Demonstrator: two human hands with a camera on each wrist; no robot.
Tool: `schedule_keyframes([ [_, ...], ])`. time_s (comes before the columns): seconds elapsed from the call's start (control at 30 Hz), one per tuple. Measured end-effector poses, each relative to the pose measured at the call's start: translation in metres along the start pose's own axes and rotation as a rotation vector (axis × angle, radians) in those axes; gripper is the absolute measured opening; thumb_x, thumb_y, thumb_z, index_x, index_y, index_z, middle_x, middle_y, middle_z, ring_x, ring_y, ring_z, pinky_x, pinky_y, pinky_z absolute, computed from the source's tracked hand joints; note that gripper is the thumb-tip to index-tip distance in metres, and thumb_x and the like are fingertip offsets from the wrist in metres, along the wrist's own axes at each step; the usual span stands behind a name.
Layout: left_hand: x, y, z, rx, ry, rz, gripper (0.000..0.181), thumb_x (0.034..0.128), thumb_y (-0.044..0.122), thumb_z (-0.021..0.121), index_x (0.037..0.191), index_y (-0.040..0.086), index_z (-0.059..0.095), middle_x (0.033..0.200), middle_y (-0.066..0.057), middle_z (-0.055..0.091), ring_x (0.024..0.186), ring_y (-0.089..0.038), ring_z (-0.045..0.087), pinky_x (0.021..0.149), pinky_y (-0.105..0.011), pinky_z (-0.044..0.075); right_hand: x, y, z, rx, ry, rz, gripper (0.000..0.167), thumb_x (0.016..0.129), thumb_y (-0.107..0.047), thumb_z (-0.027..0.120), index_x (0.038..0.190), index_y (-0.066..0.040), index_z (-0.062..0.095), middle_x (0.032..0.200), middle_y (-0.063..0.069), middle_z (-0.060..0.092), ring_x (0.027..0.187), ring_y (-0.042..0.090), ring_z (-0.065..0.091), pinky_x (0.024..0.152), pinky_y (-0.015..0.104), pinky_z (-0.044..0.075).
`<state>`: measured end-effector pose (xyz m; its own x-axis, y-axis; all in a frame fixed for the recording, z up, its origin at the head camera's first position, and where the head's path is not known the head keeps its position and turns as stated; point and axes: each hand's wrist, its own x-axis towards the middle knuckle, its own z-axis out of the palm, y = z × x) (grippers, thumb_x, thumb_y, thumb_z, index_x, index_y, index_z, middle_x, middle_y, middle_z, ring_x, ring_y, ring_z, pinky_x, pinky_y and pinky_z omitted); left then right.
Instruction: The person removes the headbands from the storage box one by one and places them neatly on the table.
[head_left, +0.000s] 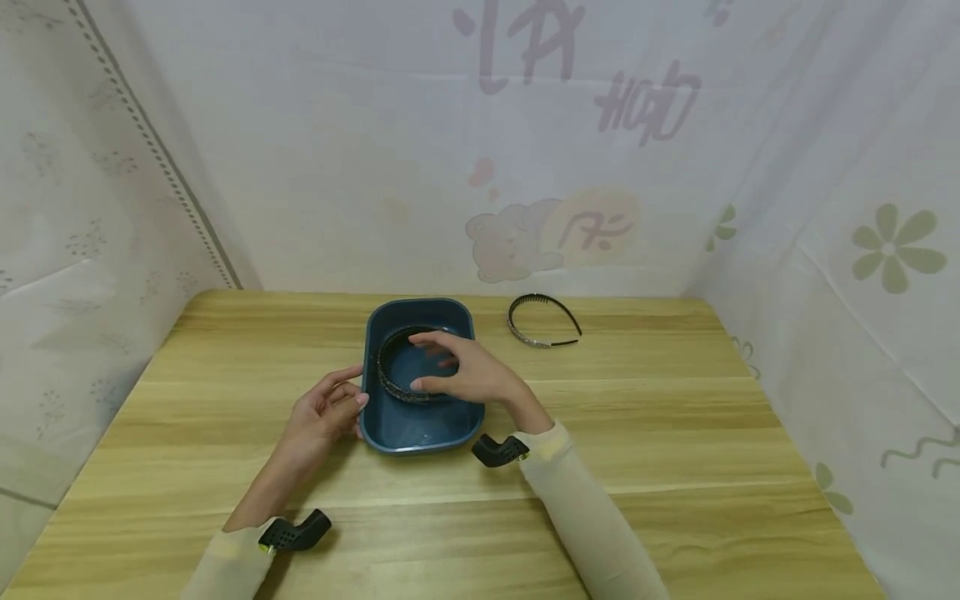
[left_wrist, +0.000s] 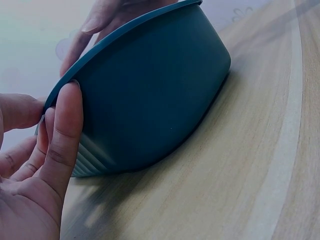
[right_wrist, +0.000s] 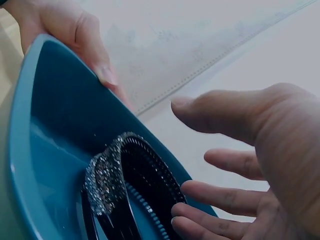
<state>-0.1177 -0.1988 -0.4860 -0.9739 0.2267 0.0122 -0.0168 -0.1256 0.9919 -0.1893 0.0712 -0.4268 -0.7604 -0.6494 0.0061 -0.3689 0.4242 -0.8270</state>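
Note:
A blue plastic basin [head_left: 420,429] stands on the table, tilted in neither direction that I can make out. My left hand [head_left: 318,417] pinches its left rim, thumb at the edge and fingers against the outer wall [left_wrist: 150,95]. Inside lie black toothed headbands [right_wrist: 107,185] with glittery tops, apparently more than one, overlapping. Over them hovers my right hand [head_left: 480,371], thumb and fingers spread apart and holding nothing; in the right wrist view its fingertips [right_wrist: 192,190] are close to the headbands. Another glittery black headband [head_left: 525,337] lies on the table, right of the basin.
The wood-grain table [head_left: 637,417] reaches back to a printed cloth [head_left: 360,167] hanging behind it. More cloth hangs at the left and right sides. A black wrist-worn device [head_left: 296,531] sits on my left sleeve, another [head_left: 498,451] on my right.

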Motion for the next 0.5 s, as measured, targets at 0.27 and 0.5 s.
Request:
schedule_keyframes([
  [0.27,0.001,0.000,0.001,-0.002,0.007,-0.014,0.053,0.1026,0.011,0.063,0.149,-0.002,0.040,0.099,-0.002,0.064,0.067,-0.010,0.065,0.065,-0.025,0.061,0.004,-0.001,0.009,-0.022,-0.023,0.036,0.064,0.096,-0.033,0.074,0.151,-0.013,0.049,0.149,0.008,0.056,0.129,0.024,0.059,0.106,0.035,0.054],
  [0.5,-0.001,0.000,-0.001,-0.009,0.014,-0.007,0.053,0.1031,0.010,0.062,0.150,-0.003,0.039,0.099,-0.003,0.064,0.069,-0.009,0.065,0.064,-0.026,0.061,0.017,-0.008,0.013,-0.047,-0.034,0.061,0.058,0.095,-0.032,0.074,0.147,-0.014,0.055,0.140,0.007,0.063,0.121,0.021,0.065,0.097,0.027,0.057],
])
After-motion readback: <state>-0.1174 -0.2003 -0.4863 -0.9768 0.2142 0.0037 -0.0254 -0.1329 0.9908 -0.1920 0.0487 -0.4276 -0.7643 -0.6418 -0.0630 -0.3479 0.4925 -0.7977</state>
